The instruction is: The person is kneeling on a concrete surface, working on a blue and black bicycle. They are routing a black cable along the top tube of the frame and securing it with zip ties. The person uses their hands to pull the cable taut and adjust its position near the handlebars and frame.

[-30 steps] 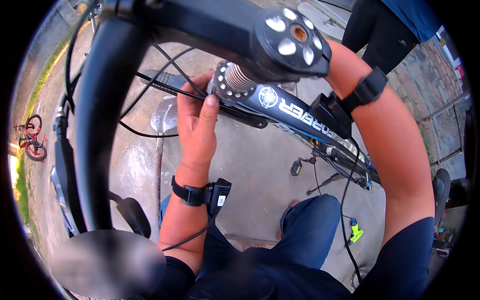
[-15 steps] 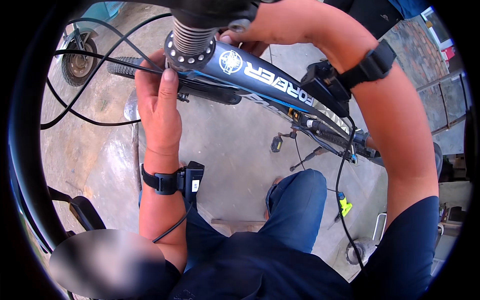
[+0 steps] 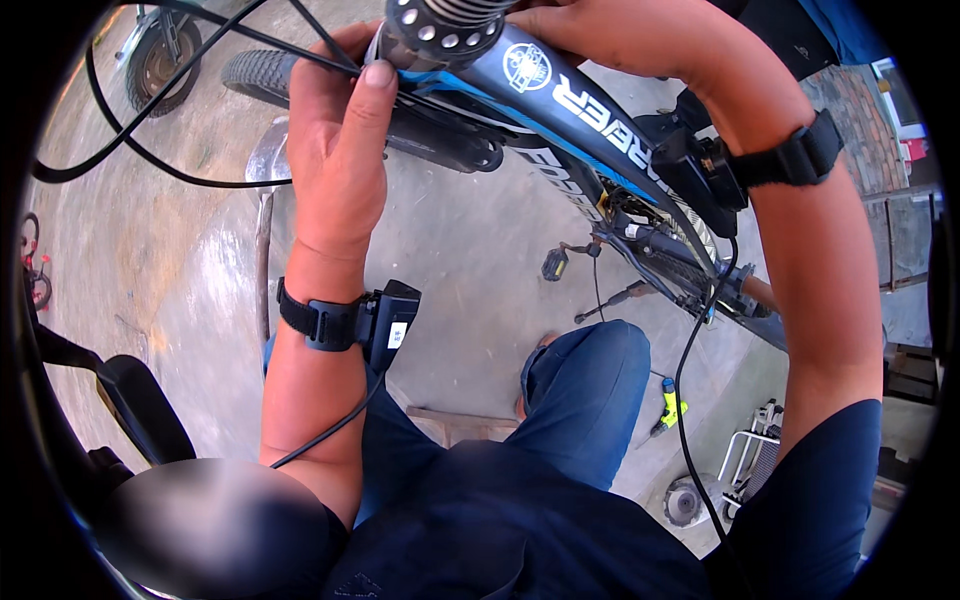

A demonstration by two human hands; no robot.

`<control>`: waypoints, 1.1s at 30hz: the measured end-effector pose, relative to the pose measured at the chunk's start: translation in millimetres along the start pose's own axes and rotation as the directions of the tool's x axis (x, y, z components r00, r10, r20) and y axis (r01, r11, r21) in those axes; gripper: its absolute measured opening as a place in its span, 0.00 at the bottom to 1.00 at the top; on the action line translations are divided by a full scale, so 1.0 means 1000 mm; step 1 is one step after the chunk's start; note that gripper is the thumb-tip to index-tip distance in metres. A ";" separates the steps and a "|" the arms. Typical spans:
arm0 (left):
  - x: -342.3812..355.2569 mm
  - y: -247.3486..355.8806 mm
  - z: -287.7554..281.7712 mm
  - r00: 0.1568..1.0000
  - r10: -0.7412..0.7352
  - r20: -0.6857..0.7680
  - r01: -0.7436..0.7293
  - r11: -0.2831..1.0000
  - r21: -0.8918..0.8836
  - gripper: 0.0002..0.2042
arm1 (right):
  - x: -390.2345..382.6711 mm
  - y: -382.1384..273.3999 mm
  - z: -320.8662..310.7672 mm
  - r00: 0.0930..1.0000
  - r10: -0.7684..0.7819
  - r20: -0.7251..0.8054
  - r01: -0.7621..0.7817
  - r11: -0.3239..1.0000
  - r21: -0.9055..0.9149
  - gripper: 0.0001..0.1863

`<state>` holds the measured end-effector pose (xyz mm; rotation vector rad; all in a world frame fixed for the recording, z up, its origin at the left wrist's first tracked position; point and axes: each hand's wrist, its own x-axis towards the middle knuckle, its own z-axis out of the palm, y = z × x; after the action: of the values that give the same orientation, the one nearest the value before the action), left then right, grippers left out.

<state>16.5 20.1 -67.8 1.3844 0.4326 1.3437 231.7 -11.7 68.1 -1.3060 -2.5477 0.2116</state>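
Note:
A dark grey bicycle frame (image 3: 600, 122) with blue stripes and white lettering slants down from the top middle to the right. At its front end, a black perforated ring (image 3: 447, 35) sits below a ribbed sleeve. My left hand (image 3: 335, 165) is closed at the near side of the head tube, its thumb pressed where a black cable (image 3: 316, 58) meets the frame; the other fingers are partly hidden behind. My right hand (image 3: 590, 32) reaches over the far side of the frame, close to the ring, with its fingertips out of sight.
Black cables loop at the upper left, beside a knobbly tyre (image 3: 255, 78). Another wheel (image 3: 163, 62) stands farther off. Beyond my knee (image 3: 600, 375), a yellow-green tool (image 3: 670, 407) lies on the concrete floor (image 3: 455, 250). A person in dark clothes stands at the top right.
The view has shifted, so the head tube now sits higher and farther right. My left hand stays against it. My right fingers, partly visible behind the frame before, are now hidden.

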 end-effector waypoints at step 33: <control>-0.047 0.026 0.030 0.963 0.188 -0.192 -0.043 0.811 0.583 0.22 | -0.373 -0.124 0.135 0.245 0.905 0.348 -0.577 -0.153 0.803 0.19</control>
<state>17.6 -40.8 -59.7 1.7638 0.9999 1.5645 303.1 -387.7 -93.4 -1.8901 -0.5748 1.1796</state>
